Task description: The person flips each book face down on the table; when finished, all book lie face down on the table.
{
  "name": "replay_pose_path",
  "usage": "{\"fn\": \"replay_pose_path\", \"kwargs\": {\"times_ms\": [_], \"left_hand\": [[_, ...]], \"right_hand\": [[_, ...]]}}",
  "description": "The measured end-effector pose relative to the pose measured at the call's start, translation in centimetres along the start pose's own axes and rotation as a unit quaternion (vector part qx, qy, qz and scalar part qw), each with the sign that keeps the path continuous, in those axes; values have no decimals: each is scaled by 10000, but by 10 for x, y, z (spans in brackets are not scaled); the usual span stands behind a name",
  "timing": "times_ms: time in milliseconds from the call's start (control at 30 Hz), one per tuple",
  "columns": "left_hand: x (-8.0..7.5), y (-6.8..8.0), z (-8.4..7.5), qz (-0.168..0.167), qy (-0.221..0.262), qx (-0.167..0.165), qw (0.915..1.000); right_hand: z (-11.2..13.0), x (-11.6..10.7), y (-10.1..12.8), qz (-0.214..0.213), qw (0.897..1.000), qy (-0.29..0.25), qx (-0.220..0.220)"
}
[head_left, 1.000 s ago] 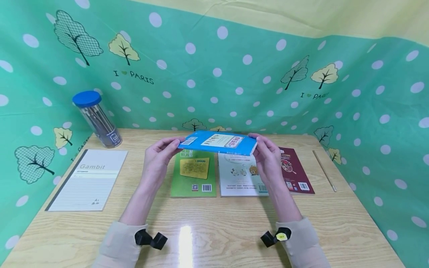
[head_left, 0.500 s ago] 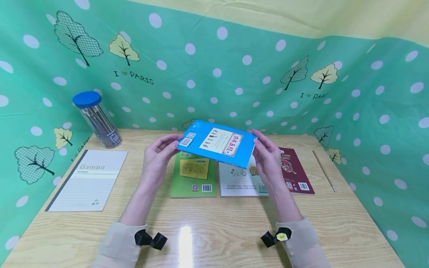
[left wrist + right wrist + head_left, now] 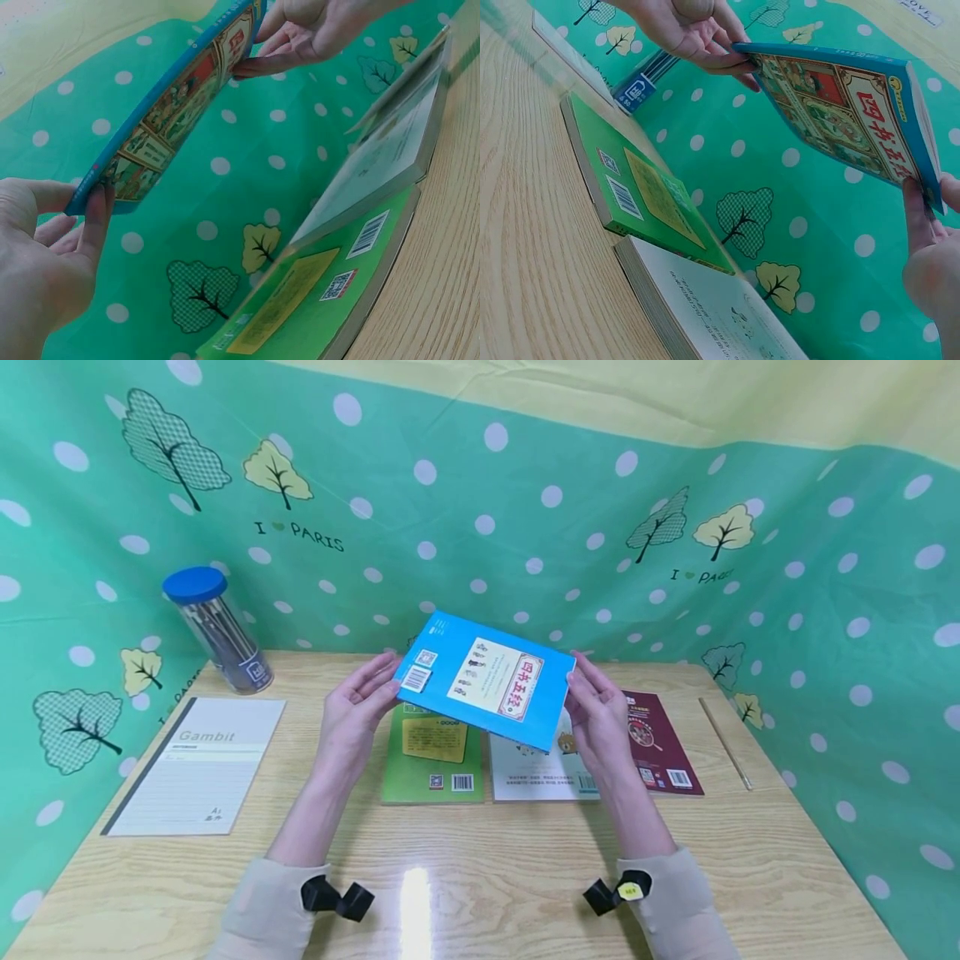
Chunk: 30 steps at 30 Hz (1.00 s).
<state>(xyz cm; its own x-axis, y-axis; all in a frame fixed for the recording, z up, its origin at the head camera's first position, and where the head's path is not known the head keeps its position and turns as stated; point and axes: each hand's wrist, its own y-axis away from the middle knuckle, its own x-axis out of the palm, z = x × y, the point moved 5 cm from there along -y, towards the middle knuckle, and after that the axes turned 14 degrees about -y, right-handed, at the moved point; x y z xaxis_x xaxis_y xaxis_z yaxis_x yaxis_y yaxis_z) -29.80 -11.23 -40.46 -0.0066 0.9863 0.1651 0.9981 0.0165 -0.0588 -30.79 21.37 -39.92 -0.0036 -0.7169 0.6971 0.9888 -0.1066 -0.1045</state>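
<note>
A thin blue book (image 3: pixel 480 681) is held up above the table, its back cover with a barcode facing the head camera and tilted down at the right. My left hand (image 3: pixel 358 703) pinches its left end between thumb and fingers. The right hand (image 3: pixel 597 702) pinches the opposite end. Both wrist views show the illustrated front cover on the underside. Below and partly covered by it lie a green book (image 3: pixel 427 781) and a white book (image 3: pixel 540 783) with small animal drawings. A maroon book (image 3: pixel 663 743) lies beyond my right hand.
At the left lies a Gambit notebook (image 3: pixel 197 768). Behind it stands a clear tube (image 3: pixel 228 639) of pens with a blue lid. A thin stick like a pencil (image 3: pixel 725 743) lies at the right. A patterned green cloth (image 3: pixel 480 527) hangs behind the table.
The blue book has tipped so more of its back cover faces the head camera, and its right near corner has dropped. Both hands keep their grip and have turned slightly.
</note>
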Motion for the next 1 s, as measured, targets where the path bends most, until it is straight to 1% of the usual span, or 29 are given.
{"fn": "replay_pose_path", "kwargs": {"times_ms": [233, 300, 367, 467, 600, 667, 733, 867, 933, 1000], "left_hand": [[0, 1, 2, 239, -102, -114, 9996], [0, 2, 2, 263, -106, -107, 9995], [0, 2, 2, 269, -133, -87, 9995], [0, 3, 1, 260, -268, -108, 9992], [-1, 2, 3, 287, -578, -257, 9976], [-1, 2, 5, 303, -749, -390, 9960], [-2, 2, 7, 330, -873, -542, 9942], [-3, 3, 10, 408, -1155, -801, 9892], [-4, 4, 10, 489, -1338, -878, 9859], [-6, 6, 11, 550, -1601, -955, 9809]], "right_hand": [[-4, -3, 1, -270, 9995, -133, 42], [-6, -3, 1, -320, 9994, -71, 82], [-7, -5, 1, -364, 9991, 144, 137], [-9, -7, 2, -444, 9962, 687, 283], [-14, -9, 3, -467, 9854, 1513, 629], [-16, -9, 3, -370, 9789, 1831, 826], [-19, -8, 3, -190, 9741, 2009, 1018], [-24, 1, -1, 254, 9653, 2158, 1449], [-27, 6, -4, 458, 9584, 2239, 1711], [-31, 10, -10, 703, 9494, 2312, 2008]]}}
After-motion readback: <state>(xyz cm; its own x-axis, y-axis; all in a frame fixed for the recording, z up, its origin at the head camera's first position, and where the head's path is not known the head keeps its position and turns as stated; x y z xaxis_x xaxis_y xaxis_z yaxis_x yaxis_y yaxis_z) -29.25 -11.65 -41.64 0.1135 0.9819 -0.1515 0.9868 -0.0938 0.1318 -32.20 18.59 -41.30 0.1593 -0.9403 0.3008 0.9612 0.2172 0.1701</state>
